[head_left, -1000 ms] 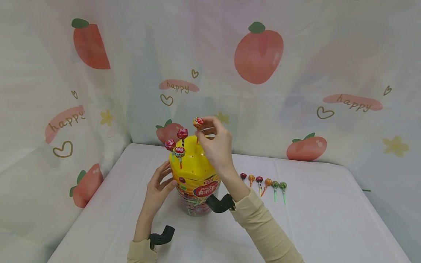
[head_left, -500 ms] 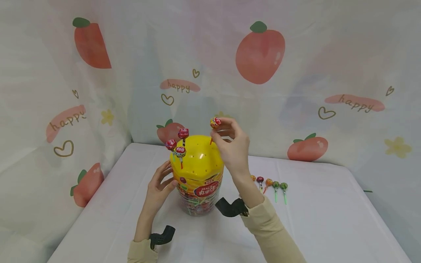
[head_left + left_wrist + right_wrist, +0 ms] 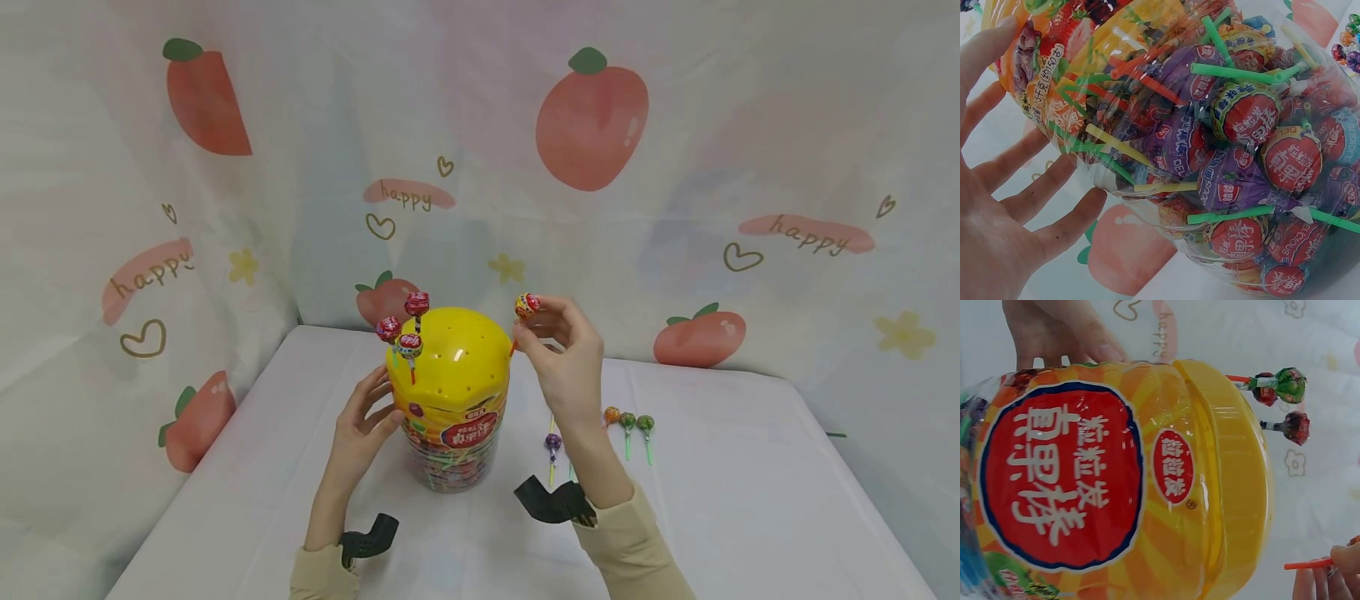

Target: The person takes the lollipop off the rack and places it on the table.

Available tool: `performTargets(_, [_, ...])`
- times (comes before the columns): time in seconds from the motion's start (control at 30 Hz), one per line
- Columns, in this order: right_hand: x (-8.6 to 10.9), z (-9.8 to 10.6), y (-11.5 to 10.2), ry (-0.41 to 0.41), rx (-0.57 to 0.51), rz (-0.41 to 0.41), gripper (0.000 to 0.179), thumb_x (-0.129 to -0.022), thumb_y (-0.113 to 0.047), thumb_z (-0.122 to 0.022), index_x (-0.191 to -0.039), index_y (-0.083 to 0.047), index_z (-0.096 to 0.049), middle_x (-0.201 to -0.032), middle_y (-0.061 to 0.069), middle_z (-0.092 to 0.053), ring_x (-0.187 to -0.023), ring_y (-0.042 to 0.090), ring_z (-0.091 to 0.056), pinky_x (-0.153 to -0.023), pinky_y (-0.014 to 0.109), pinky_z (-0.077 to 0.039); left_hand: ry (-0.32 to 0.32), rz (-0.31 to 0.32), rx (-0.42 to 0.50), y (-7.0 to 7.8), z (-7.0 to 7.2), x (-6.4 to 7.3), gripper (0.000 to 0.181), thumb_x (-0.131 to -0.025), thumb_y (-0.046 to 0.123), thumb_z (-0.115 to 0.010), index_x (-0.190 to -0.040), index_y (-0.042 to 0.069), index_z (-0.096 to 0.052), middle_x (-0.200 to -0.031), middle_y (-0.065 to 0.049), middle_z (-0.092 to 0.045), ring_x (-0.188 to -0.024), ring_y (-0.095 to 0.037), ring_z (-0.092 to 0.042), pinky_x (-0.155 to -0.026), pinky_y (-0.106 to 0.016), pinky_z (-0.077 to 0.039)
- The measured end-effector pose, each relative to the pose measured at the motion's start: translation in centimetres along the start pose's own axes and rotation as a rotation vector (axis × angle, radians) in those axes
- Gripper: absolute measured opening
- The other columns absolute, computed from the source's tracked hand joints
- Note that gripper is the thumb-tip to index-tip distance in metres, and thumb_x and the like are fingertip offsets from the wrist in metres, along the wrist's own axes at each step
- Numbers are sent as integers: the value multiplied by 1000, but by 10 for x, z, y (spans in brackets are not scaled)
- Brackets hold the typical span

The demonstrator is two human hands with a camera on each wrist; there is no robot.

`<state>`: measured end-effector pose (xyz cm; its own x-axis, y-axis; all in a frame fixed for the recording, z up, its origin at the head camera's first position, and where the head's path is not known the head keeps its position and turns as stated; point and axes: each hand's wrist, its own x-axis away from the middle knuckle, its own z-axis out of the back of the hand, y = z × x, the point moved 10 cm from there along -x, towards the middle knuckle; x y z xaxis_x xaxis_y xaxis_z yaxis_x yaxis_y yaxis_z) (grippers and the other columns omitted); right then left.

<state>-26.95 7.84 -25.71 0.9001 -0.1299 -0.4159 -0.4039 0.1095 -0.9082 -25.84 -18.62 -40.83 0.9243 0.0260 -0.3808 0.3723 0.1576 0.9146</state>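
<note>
A clear jar point(image 3: 450, 458) of wrapped lollipops stands upright on the table, with a yellow domed lid point(image 3: 459, 358) dotted with small holes. Three lollipops point(image 3: 410, 345) stick up from the lid's left side. My left hand point(image 3: 363, 429) rests against the jar's left side; in the left wrist view its spread, nearly straight fingers point(image 3: 1063, 231) touch the plastic. Just right of the lid, my right hand point(image 3: 572, 367) pinches a red-and-yellow wrapped lollipop point(image 3: 527, 305) upright by its stick. That red stick point(image 3: 1307, 565) points toward the lid in the right wrist view, apart from it.
Right of the jar lie several loose lollipops, among them a purple one point(image 3: 552, 442), an orange one point(image 3: 612, 415) and a green one point(image 3: 646, 423). My right forearm partly hides them. A printed cloth backdrop point(image 3: 480, 100) rises behind and left of the white table point(image 3: 750, 500).
My right hand has moved right and slightly down with the lollipop, from above the lid to beside it. The left hand, the jar and the three lollipops in the lid stay put.
</note>
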Motion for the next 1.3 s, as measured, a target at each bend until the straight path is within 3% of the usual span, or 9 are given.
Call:
performTargets(0.3, [15, 19, 25, 32, 23, -76, 31, -83, 2, -69, -112, -5, -63, -83, -18, -65, -76, 7, -62, -63, 17, -54, 4, 8, 6, 0, 0, 0, 63, -89, 0, -63, -145, 19, -40, -139, 14, -45, -126, -4, -48, -102, -27, -48])
performTargets(0.57, [29, 36, 46, 76, 33, -149, 31, -82, 4, -69, -112, -2, -63, -81, -17, -64, -73, 6, -61, -61, 15, -53, 7, -5, -1, 3, 0, 0, 64, -88, -1, -63, -145, 18, -40, -138, 13, -46, -125, -4, -48, -103, -33, -49])
performTargets(0.8, [43, 53, 78, 90, 77, -244, 32, -83, 0, -71, -114, -4, -62, -81, -16, -64, -74, 3, -61, -66, 14, -50, 3, 6, 0, 1, 0, 0, 64, -89, 0, -63, -145, 18, -40, -139, 14, -45, -126, -6, -47, -104, -41, -48])
performTargets(1.3, [65, 88, 134, 124, 54, -414, 37, -85, 6, -66, -120, 2, -55, -77, -17, -61, -69, -2, -61, -64, 17, -57, 2, -4, 9, 1, 0, 0, 64, -88, -1, -63, -145, 18, -40, -139, 14, -45, -126, -6, -48, -102, -27, -48])
